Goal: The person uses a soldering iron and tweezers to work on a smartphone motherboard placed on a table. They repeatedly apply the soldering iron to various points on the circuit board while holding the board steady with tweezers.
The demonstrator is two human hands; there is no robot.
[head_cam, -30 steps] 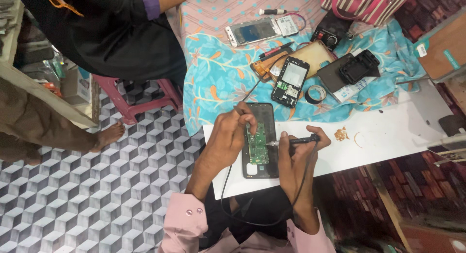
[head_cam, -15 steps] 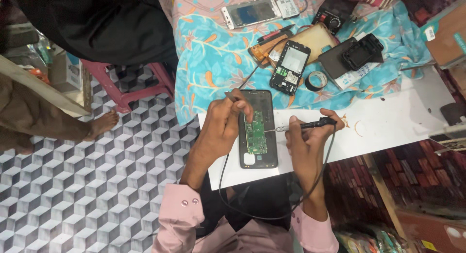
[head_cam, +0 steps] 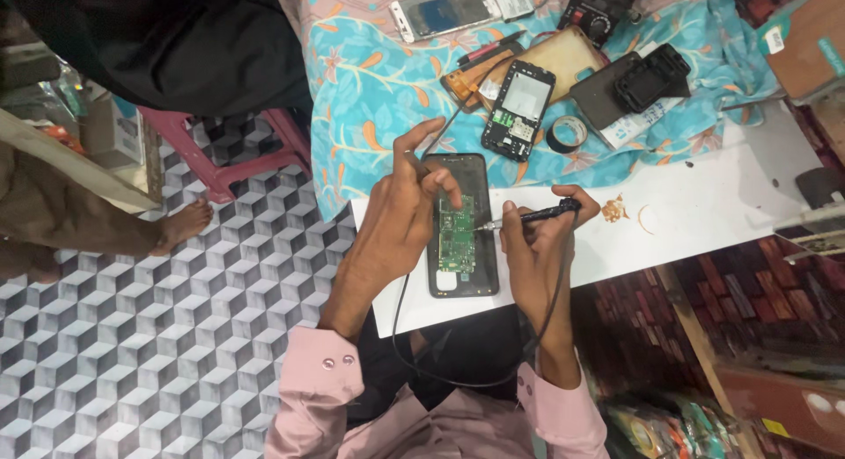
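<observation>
The right hand point(head_cam: 539, 243) grips a black soldering iron point(head_cam: 539, 215), fingers closed around its handle, tip touching the green circuit board point(head_cam: 457, 234) inside an opened black phone point(head_cam: 461, 226) on the white sheet point(head_cam: 695, 212). The left hand point(head_cam: 400, 217) steadies the phone's left edge, fingertips curled onto its top. Beyond, on the floral cloth point(head_cam: 370, 80), lie another opened phone point(head_cam: 519, 110) and a tape roll point(head_cam: 568, 133).

An opened black smartphone point(head_cam: 461, 226) lies flat and lengthwise on the white worktop point(head_cam: 704, 212), its back off and a green circuit board point(head_cam: 456, 233) exposed. A slim black soldering iron point(head_cam: 532, 215) lies nearly level, its metal tip touching the board's right edge.
</observation>
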